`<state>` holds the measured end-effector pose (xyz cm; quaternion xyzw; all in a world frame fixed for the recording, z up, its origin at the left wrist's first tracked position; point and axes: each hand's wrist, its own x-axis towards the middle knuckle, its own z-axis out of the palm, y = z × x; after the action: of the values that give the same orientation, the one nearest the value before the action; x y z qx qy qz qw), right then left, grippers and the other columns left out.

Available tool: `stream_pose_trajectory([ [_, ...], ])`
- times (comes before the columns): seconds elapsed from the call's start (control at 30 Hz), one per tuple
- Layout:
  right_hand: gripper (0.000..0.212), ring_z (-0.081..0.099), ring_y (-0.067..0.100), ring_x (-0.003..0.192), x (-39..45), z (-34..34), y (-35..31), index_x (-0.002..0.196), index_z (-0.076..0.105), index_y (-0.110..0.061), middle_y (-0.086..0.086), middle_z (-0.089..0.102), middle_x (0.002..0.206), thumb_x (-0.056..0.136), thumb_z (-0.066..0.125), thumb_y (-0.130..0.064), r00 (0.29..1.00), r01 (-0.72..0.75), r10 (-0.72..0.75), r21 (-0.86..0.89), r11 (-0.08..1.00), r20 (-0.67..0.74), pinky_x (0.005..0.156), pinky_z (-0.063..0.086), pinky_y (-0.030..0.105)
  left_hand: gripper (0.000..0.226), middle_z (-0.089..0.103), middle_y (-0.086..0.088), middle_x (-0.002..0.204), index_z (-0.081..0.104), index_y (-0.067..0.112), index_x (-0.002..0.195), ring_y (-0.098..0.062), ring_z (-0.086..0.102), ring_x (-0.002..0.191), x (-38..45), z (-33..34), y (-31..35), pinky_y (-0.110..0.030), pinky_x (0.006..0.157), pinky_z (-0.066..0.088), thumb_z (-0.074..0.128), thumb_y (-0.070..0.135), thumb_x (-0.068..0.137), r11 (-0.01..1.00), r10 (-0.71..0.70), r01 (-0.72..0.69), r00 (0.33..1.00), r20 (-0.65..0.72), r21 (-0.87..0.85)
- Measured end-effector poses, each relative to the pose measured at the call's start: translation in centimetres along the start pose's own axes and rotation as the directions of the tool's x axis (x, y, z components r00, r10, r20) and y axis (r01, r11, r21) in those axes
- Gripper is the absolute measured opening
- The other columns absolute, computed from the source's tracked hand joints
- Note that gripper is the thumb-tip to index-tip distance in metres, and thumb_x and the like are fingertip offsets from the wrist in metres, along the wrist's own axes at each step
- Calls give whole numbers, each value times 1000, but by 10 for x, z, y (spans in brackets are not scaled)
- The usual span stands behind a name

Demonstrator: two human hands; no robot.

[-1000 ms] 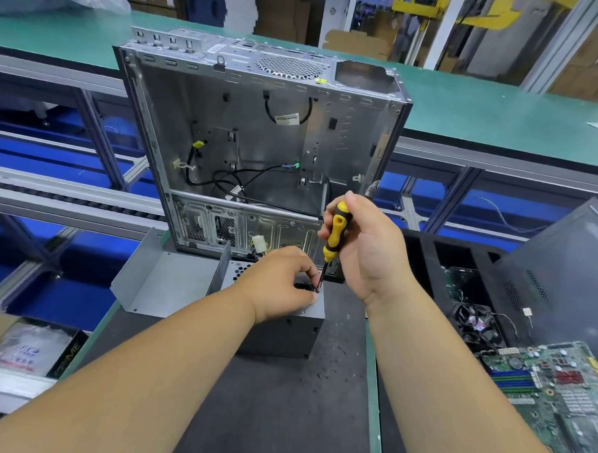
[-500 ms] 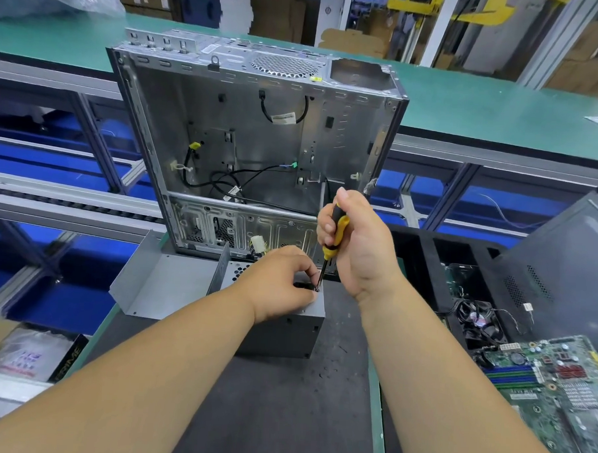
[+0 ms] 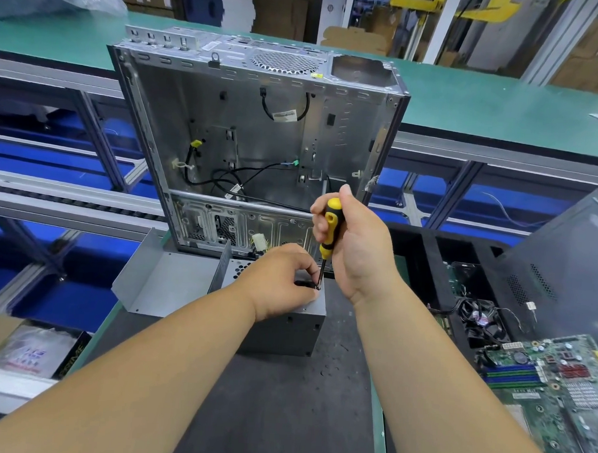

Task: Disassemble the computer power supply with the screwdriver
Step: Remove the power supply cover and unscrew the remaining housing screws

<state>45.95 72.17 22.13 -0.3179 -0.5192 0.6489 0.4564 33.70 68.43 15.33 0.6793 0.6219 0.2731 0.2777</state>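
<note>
The grey power supply box (image 3: 279,331) sits on a dark mat at the bench's middle. My left hand (image 3: 278,280) rests on its top with the fingers curled, pinching something small and black at the screwdriver's tip. My right hand (image 3: 355,249) grips the yellow-and-black screwdriver (image 3: 328,234) upright, its tip down on the box's top near the right corner. A detached grey cover (image 3: 165,282) lies against the box's left side.
An empty metal computer case (image 3: 253,135) stands open just behind the power supply. A motherboard (image 3: 558,381), a fan (image 3: 482,320) and a dark case panel (image 3: 570,269) lie at the right. A green conveyor (image 3: 501,105) runs behind; a box with bags (image 3: 28,351) sits low left.
My right hand has shifted its grip on the screwdriver handle, turning it in place. The left hand and power supply stay put.
</note>
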Motion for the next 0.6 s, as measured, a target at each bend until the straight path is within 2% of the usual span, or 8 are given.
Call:
stream_pose_trajectory([
  [0.1,52,33,11,53,3,2,0,75,61,-9,0,41,56,107,33,-40,1000,-20,19,59,998,22,54,29,23,20,56,10,100,60,36,73,-12,53,104,0,0,1,-38,97,45,72,20,75,1000,6,-6,1000,-8,17],
  [0.17,45,30,12,53,3,3,-1,80,54,-11,-1,39,56,105,36,-43,997,-34,28,88,996,68,53,27,24,22,55,9,99,59,36,72,-12,53,101,-1,0,1,-38,97,45,73,20,75,1000,8,-8,1000,-13,14],
  [0.23,32,32,13,55,3,2,-2,81,45,-15,-2,41,59,103,42,-39,994,-30,24,53,998,103,55,29,25,22,54,10,98,59,37,72,-11,53,100,-1,0,1,-37,96,45,73,20,74,1000,10,-10,1000,-16,8],
  [0.3,29,36,14,58,1,0,-1,79,40,-17,-1,45,63,104,44,-30,994,-17,16,11,1000,111,59,33,26,23,53,11,98,59,38,71,-10,53,100,-2,0,1,-37,96,46,73,21,74,1000,9,-9,1000,-19,6],
  [0.4,26,47,15,61,-1,-5,-4,78,45,-17,0,55,68,99,50,-31,997,-4,4,2,1000,75,62,41,25,25,55,11,100,58,39,71,-10,53,103,-2,1,1,-37,98,45,73,20,74,1000,13,-13,1000,-27,4],
  [0.5,22,56,17,67,-1,-11,-8,76,55,-15,1,61,74,90,55,-33,1000,7,-7,-23,1000,3,68,47,30,23,56,12,103,60,38,73,-10,53,107,-2,1,0,-37,100,44,72,19,74,1000,12,-12,1000,-24,-2],
  [0.6,28,58,16,63,1,-14,-10,77,60,-11,1,62,68,99,52,-27,998,-16,18,37,999,-65,68,49,31,21,55,14,104,62,38,75,-10,52,109,-2,1,0,-38,101,44,72,20,74,1000,2,-2,1000,-14,-2],
])
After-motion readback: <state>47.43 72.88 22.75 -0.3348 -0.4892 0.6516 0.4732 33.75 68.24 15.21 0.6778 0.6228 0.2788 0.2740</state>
